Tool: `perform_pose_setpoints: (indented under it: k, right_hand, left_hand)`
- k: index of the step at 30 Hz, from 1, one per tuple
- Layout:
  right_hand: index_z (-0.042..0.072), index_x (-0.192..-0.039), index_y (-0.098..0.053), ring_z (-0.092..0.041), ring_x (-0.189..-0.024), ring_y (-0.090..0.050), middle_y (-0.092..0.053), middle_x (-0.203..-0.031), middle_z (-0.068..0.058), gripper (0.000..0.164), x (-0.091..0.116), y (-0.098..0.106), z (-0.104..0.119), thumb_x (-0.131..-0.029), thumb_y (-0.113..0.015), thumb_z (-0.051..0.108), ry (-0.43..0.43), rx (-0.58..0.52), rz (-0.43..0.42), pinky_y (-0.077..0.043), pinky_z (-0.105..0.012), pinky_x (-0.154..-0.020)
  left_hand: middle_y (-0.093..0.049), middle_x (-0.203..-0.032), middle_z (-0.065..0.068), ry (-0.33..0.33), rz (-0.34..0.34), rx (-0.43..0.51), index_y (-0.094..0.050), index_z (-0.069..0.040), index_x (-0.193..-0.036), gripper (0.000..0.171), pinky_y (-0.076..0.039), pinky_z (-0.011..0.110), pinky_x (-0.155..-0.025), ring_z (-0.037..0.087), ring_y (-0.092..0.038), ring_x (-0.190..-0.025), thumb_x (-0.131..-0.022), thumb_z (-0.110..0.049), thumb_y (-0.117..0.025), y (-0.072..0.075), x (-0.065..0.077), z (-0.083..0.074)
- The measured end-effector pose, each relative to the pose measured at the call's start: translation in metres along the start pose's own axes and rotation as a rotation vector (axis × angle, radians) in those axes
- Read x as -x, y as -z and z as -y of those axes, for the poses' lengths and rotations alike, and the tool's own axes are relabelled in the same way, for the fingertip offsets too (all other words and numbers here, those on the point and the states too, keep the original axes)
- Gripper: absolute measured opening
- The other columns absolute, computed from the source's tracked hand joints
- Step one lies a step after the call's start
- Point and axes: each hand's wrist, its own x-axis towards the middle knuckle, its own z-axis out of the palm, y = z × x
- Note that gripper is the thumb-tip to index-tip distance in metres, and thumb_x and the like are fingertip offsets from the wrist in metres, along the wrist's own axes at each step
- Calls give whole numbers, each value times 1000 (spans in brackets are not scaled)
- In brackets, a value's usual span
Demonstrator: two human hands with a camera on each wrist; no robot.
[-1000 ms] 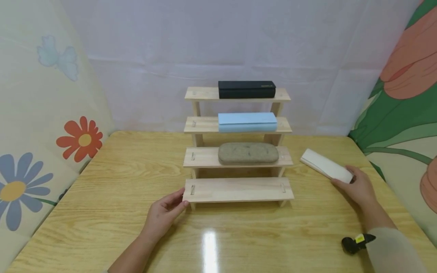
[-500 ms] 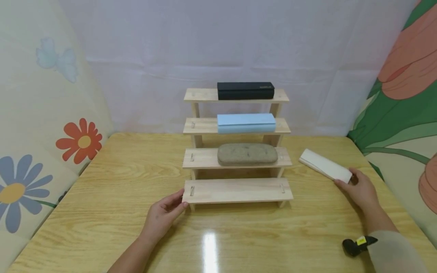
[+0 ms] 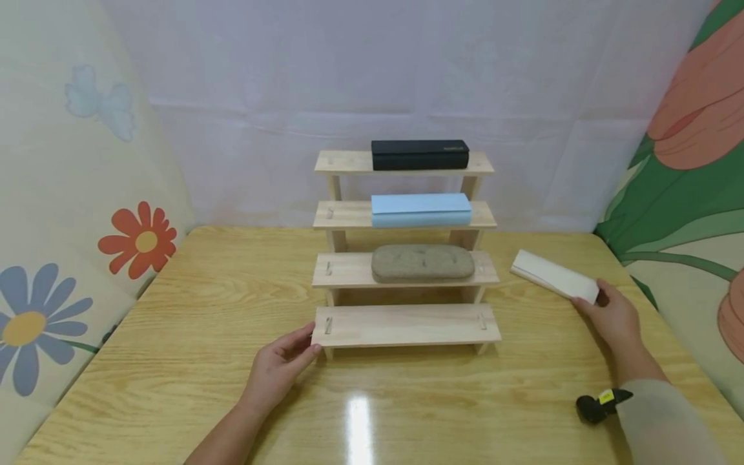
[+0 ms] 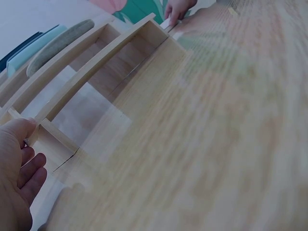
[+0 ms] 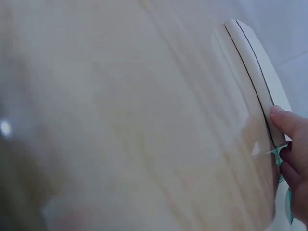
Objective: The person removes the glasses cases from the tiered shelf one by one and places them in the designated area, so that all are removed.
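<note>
My right hand (image 3: 615,316) pinches the near right end of a white glasses case (image 3: 555,276), which lies slanted on the table right of a stepped wooden display rack (image 3: 407,325). In the right wrist view the thumb rests on the side of the case. At the rack's lowest step, my left hand (image 3: 278,368) grips the left end; in the left wrist view the thumb (image 4: 21,126) touches the board's corner, and some fingertips are hidden. Higher steps carry a grey-brown glasses case (image 3: 422,262), a light blue case (image 3: 421,210) and, on top, a black case (image 3: 420,155).
The rack stands mid-table on a wood-grain tabletop (image 3: 203,323). A pale cloth (image 3: 261,129) hangs behind, with flower-printed panels (image 3: 52,194) on both sides. A black device with a yellow label (image 3: 601,405) is at the right wrist.
The white case has turned slightly, its near end shifting a little away from me along with my right hand. My left hand stays at the rack.
</note>
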Motion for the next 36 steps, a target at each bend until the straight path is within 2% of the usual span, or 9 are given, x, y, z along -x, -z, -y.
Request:
perform_pose_setpoints:
  k: [11,22,29,36]
  right_hand:
    - [-10,-150,-18,-55,-138,-24,-24,-152,-38,80,-15,-2,5,-99,-54,41,-25,-12,-13,-24,-62,-116]
    - [-10,-150,-22,-51,-134,-36,-37,-144,-38,75,-23,-6,8,-100,-54,35,-73,-32,-61,-30,-59,-114]
    - [-10,-150,-21,-50,-136,-34,-35,-146,-37,72,-26,-6,9,-100,-53,30,-91,-38,-59,-30,-58,-115]
    - [-12,-150,-17,-53,-137,-30,-28,-150,-39,77,-21,-6,14,-100,-52,35,-54,-77,-36,-30,-61,-114]
  left_hand:
    - [-67,-124,17,8,-2,-1,-64,-1,-126,41,-54,11,-82,-7,-61,-95,-87,-11,-74,-1,1,0]
    - [-66,-128,14,41,4,-12,-63,-2,-127,41,-53,11,-85,-9,-60,-97,-88,-12,-73,0,1,-2]
    - [-65,-128,16,33,2,-1,-62,0,-127,41,-54,11,-83,-9,-60,-97,-88,-10,-72,-1,0,-1]
    - [-64,-129,15,36,-1,3,-62,-1,-127,41,-53,10,-85,-10,-59,-98,-88,-10,-72,-1,1,-4]
